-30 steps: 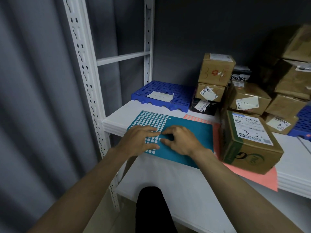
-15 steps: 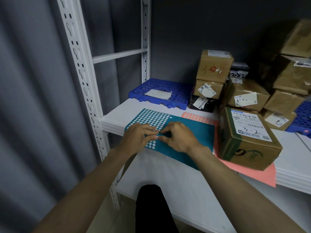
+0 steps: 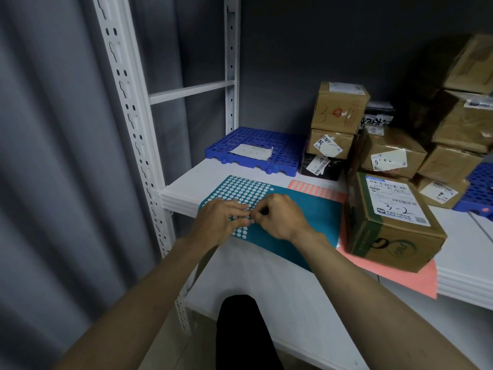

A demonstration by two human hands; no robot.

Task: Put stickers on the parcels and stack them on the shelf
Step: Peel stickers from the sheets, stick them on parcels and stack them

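A teal sticker sheet (image 3: 306,217) with rows of round white stickers lies on the white shelf (image 3: 186,182). My left hand (image 3: 221,220) rests flat on the sheet, fingers straight. My right hand (image 3: 277,217) pinches at a sticker next to the left fingertips; the sticker itself is hidden. To the right stands a cardboard parcel (image 3: 389,222) with a white label marked "3-2", sitting on a pink sticker sheet (image 3: 400,273). Several labelled parcels (image 3: 338,108) are stacked at the back right.
A blue perforated plastic pallet (image 3: 253,140) with a scrap of paper lies at the back of the shelf. Another blue pallet (image 3: 480,188) sits at the far right. The white slotted upright (image 3: 128,108) stands at the left, and a lower shelf board (image 3: 293,303) lies beneath.
My right hand's fingers have drawn together from lying on the sheet to pinching at a sticker beside the left fingertips. The left hand stays pressed on the sheet.
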